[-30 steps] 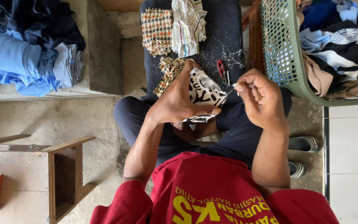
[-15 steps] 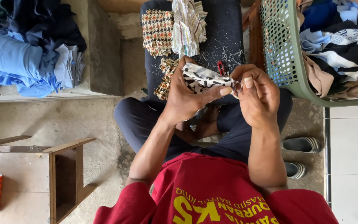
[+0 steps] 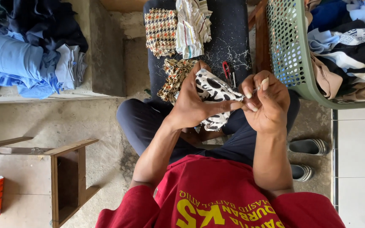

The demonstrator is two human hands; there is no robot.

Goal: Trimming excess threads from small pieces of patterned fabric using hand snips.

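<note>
Two hands engaged: my left hand grips black-and-white cloth; right hand pinches needle. Stitching unfinished, I judge.

A heap of blue and dark folded clothes fills the upper left of the frame. A green perforated laundry basket, full of mixed garments, sits at upper right. A wooden stool stands at lower left, with striped sandals at right on the floor.
</note>
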